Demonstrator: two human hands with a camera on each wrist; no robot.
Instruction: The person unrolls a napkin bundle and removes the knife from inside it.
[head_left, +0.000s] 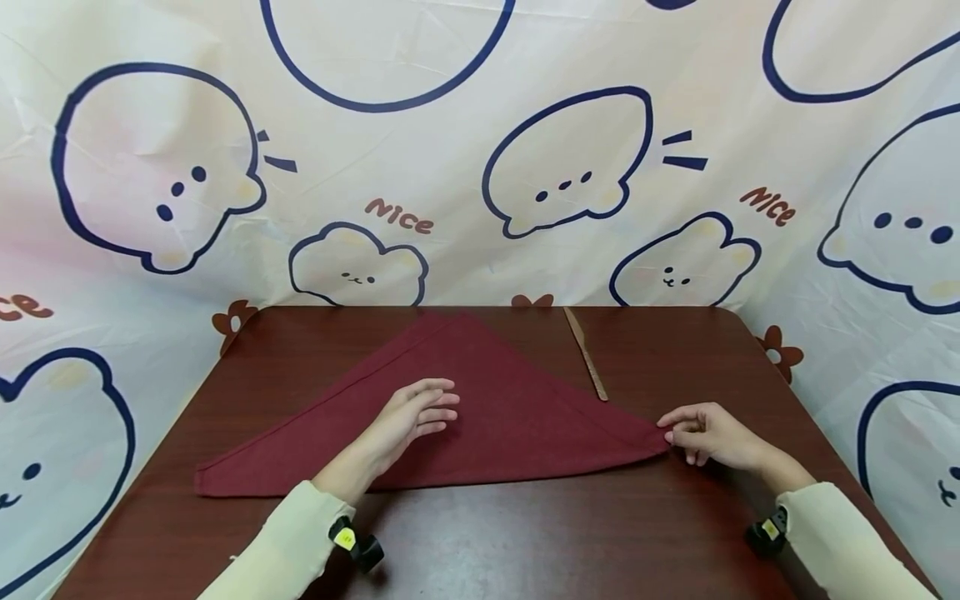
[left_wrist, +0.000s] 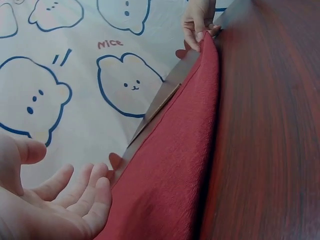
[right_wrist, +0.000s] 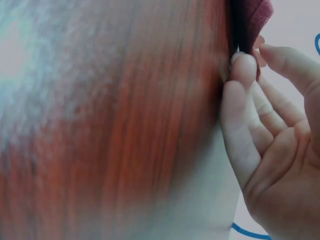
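Observation:
A dark red cloth (head_left: 510, 417), folded to a triangle, lies on the brown table with its peak at the far edge and its long side facing me. At its right corner my right hand (head_left: 712, 437) pinches the cloth between thumb and fingertips; the right wrist view shows the cloth's tip (right_wrist: 259, 12) at those fingers. My left hand (head_left: 412, 417) hovers over the middle of the cloth, fingers loosely extended and holding nothing. In the left wrist view its palm (left_wrist: 55, 210) is turned up beside the cloth's edge.
A thin, light brown strip (head_left: 587, 354), like a wooden stick or ruler, lies behind the cloth's right slope. The wood-grain table (head_left: 525, 542) has rounded far corners. A white sheet (head_left: 465, 167) with cartoon outlines hangs behind it and along both sides.

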